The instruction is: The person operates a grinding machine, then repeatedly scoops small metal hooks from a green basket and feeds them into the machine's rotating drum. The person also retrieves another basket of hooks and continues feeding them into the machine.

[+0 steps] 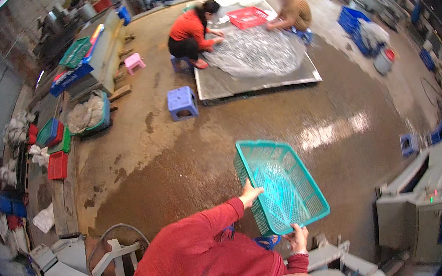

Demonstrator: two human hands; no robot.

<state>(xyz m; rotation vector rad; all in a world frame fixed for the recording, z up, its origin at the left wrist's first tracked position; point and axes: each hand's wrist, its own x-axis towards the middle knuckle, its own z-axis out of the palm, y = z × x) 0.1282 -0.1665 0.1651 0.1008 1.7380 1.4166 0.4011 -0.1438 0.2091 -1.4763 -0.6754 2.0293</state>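
A teal plastic basket with slotted sides is held tilted in front of my body, its inside facing up toward me. My left hand grips its left side, thumb over the rim. At the near rim my right hand is closed on the basket's edge, fingers partly hidden under it. A few small pale bits seem to lie on the basket's bottom, too small to name. Red sleeves cover both my arms.
Ahead, two people crouch at a low metal platform with a heap of small silvery pieces and a red basket. A blue stool and a pink stool stand on the wet floor. Grey machines flank me.
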